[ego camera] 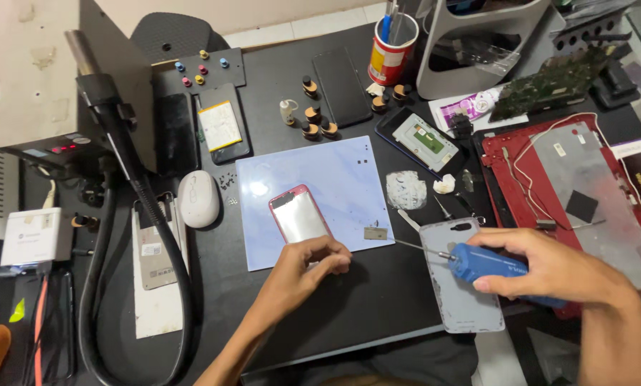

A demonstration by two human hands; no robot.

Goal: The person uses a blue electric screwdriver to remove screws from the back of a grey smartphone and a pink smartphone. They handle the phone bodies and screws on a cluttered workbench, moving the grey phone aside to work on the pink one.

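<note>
The right hand has its fingers wrapped tight around a blue, cylindrical electric screwdriver, whose thin metal bit points left over a pale grey phone back cover lying on the dark tabletop. The left hand rests with fingers curled and pinched together, holding something too small to tell, at the lower end of a pink-framed phone on a light blue work mat.

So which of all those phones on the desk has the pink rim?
The phone lying on the pale blue mat, just above the left hand. Its rim is pink; the other phones and back covers around it are black, dark blue or grey.
</note>
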